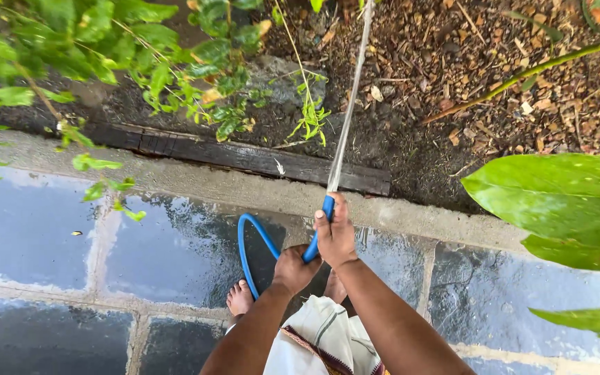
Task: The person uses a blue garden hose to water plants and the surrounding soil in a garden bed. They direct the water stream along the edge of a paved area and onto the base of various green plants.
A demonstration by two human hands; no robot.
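You stand on wet, dark stone paving (pixel 175 250) with pale joints, bounded on the far side by a concrete kerb (pixel 244 187) and, just beyond it, a dark wooden plank (pixel 244 156) edging a garden bed of soil and bark mulch (pixel 453 62). A blue hose (pixel 251 239) loops over the paving in front of you and rises to your hands. Your right hand (pixel 335 232) is clamped around the hose's end, thumb pressed at the opening, and a thin stream of water (pixel 348 97) shoots from it across the kerb toward the far bed. Your left hand (pixel 293 267) is closed on the hose just nearer to you, touching or almost touching the right one. A leafy green shrub (pixel 105 48) fills the far left, and large broad leaves (pixel 564 208) hang in on the right. Your bare foot (pixel 239 298) shows on the paving below your left hand, beside the pale cloth garment (pixel 317 340) at your waist.
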